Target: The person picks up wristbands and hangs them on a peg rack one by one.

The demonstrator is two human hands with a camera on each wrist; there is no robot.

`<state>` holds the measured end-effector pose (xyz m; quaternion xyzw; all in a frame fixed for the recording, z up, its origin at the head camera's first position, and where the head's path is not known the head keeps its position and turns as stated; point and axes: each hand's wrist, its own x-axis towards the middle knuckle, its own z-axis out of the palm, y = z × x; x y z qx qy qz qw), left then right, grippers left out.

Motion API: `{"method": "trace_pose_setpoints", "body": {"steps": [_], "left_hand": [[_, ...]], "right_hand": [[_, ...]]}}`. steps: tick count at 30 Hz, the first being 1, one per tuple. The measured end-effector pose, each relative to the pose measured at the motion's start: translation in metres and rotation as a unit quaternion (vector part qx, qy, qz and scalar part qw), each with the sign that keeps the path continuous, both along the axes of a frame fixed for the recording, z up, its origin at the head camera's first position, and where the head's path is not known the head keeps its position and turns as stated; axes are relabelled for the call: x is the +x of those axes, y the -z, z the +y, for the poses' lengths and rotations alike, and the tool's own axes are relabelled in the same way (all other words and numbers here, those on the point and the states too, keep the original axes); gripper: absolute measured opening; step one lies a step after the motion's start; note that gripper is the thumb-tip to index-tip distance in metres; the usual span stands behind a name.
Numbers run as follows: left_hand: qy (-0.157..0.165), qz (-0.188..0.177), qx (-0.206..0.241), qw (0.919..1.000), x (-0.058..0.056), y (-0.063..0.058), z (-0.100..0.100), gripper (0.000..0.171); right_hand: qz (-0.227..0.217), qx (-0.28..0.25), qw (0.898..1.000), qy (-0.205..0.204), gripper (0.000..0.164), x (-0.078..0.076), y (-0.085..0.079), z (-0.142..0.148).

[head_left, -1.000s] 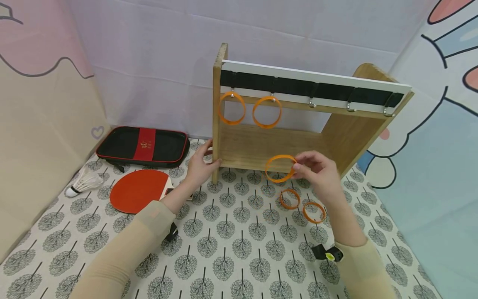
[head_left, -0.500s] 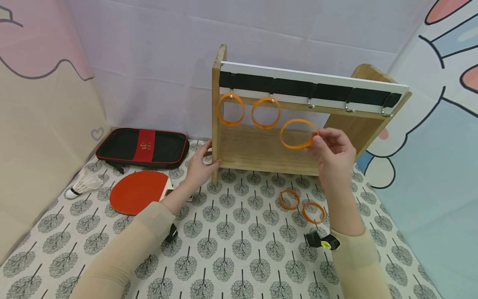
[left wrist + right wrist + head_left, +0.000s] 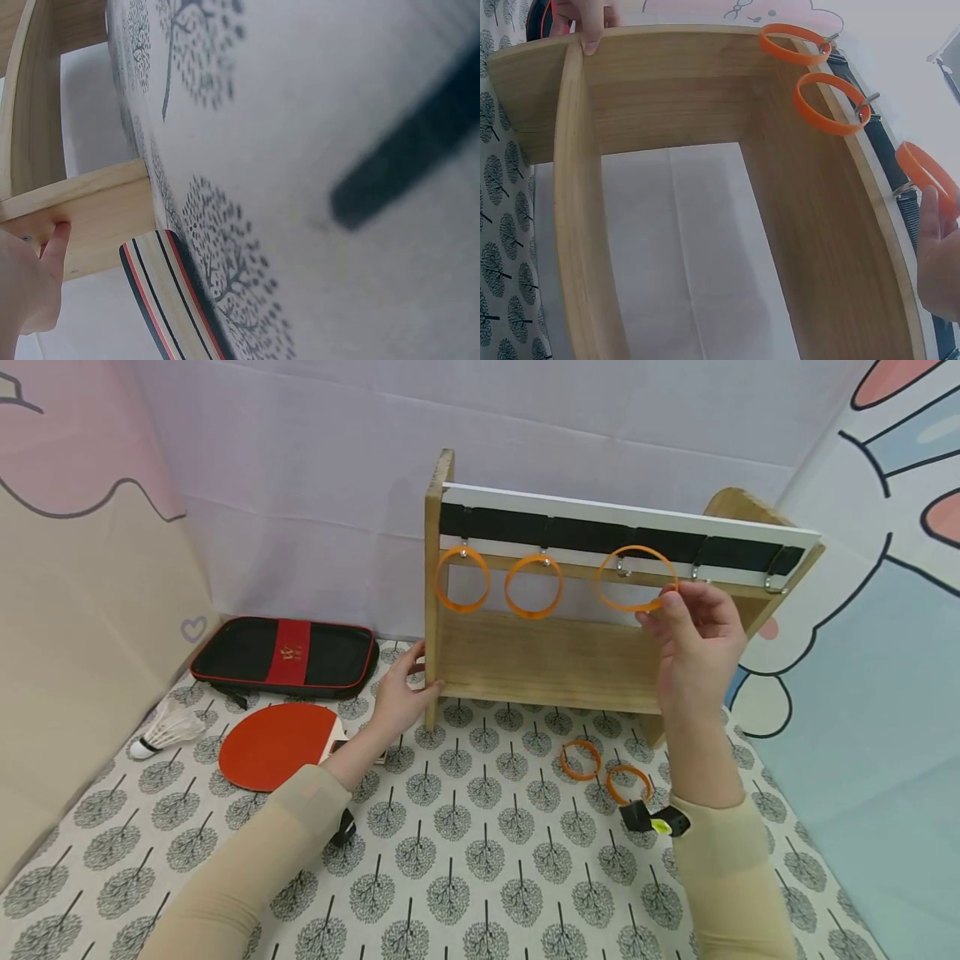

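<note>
My right hand [image 3: 697, 643] pinches an orange ring [image 3: 628, 608] by its right side, in front of the third metal hook [image 3: 622, 568] of a wooden rack [image 3: 555, 668]. In the right wrist view the held ring [image 3: 922, 169] is close to that hook's tip; whether it is on the hook I cannot tell. Two similar rings hang from the first hook [image 3: 464, 551] and second hook [image 3: 546, 560]. My left hand [image 3: 403, 696] grips the rack's left side panel, its thumb in front and fingers behind. Two more orange rings, a left ring [image 3: 580, 777] and right ring [image 3: 617, 795], lie on the tablecloth.
Left of the rack are a black-and-red case [image 3: 337, 658], a red table tennis bat [image 3: 273, 747] and a shuttlecock [image 3: 168, 731]. The rack's right end panel [image 3: 738, 506] stands beyond my right hand. Patterned cloth [image 3: 480, 893] covers the table; curtains stand behind and beside.
My right hand has lifted the orange ring from below the shelf up and to the right, to the height of the hooks. My left hand has stayed on the side panel.
</note>
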<state>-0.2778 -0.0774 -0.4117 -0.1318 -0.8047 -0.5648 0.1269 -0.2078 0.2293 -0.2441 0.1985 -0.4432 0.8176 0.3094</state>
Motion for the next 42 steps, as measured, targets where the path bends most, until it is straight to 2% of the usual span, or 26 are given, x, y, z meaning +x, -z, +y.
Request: {"method": "trace_pose_setpoints", "body": {"steps": [11, 17, 24, 27, 32, 38, 42], "left_hand": [[-0.004, 0.005, -0.004, 1.0000, 0.000, 0.000, 0.000, 0.073], [-0.003, 0.008, -0.001, 1.0000, -0.001, 0.001, 0.002, 0.073], [-0.002, 0.005, -0.003, 1.0000, 0.000, 0.000, 0.002, 0.073], [-0.001, 0.001, 0.000, 1.0000, 0.001, -0.001, 0.002, 0.073], [-0.001, -0.001, -0.001, 1.0000, 0.003, -0.003, 0.001, 0.074], [-0.002, 0.003, -0.003, 1.0000, 0.002, -0.002, 0.000, 0.074], [-0.001, 0.007, -0.004, 1.0000, 0.000, 0.000, 0.001, 0.073]], "right_hand": [[-0.043, 0.025, 0.997, 0.064, 0.019, -0.011, 0.019, 0.001], [-0.081, 0.084, 0.989, 0.090, 0.021, -0.011, 0.031, 0.006], [-0.071, 0.154, 0.981, 0.095, 0.023, -0.007, 0.035, 0.020], [-0.082, 0.219, 0.964, 0.127, 0.025, -0.004, 0.035, 0.029], [-0.104, 0.340, 0.914, 0.195, 0.027, 0.006, 0.035, 0.042], [-0.080, 0.422, 0.881, 0.200, 0.027, 0.023, 0.031, 0.048], [-0.047, 0.498, 0.837, 0.219, 0.028, 0.023, 0.045, 0.065]]}}
